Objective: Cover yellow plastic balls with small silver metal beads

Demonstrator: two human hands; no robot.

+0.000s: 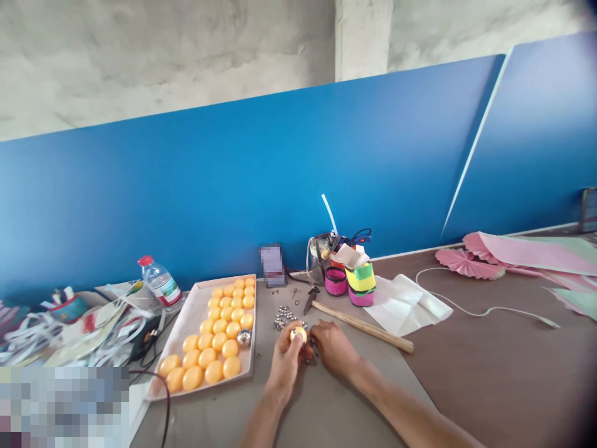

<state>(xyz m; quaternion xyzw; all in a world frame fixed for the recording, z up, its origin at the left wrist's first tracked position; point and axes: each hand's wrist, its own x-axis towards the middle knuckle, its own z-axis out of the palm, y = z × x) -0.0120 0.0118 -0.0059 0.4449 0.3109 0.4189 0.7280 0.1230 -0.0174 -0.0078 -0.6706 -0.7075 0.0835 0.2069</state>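
My left hand [285,361] is closed round a small orange-yellow ball [298,335], its lit top showing by the thumb. Close on its right, my right hand [332,345] has its fingers curled inward and pressed together; whatever they pinch is hidden. Just beyond my hands, small shiny metal pieces [282,316] lie in a loose pile. A hammer [364,325] with a wooden handle rests behind my right hand, its dark head toward the pile. To the left, a shallow box [254,359] holds several orange balls [219,341] in rows and one silvery metal ball [244,337].
A water bottle [162,285] stands behind the box, near tangled white strips [107,333]. A phone-like object [273,264] leans against the blue partition [233,186]. Colourful fabric bands [360,283], white sheet [410,305], white cable [489,310] and pink folded paper [471,261] lie right.
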